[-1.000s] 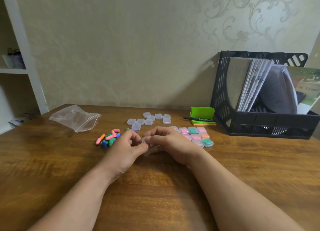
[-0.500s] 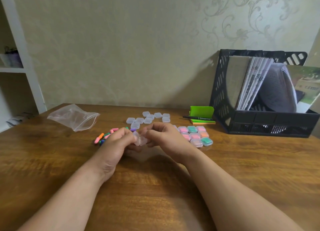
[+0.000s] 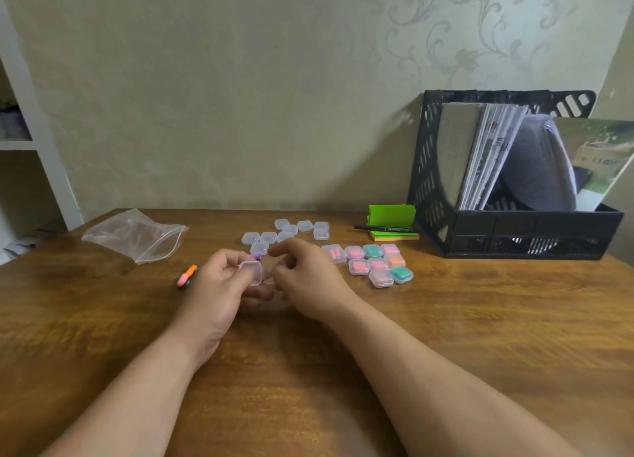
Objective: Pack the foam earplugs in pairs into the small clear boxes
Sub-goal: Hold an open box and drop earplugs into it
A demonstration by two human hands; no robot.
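The wooden table carries a zip bag upper left, loose earplugs, empty boxes mid-frame, filled boxes, then sticky notes, a pen and a file rack right.

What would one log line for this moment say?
left hand: grips small clear plastic box | right hand: fingers curled beside it, hold unclear | filled clear boxes: clustered right | loose coloured foam earplugs: beside left hand

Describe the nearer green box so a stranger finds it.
Find the black file rack on the right. Left of it lies a cluster of filled boxes. The green box sits at its near right corner; the other green box lies farther back.
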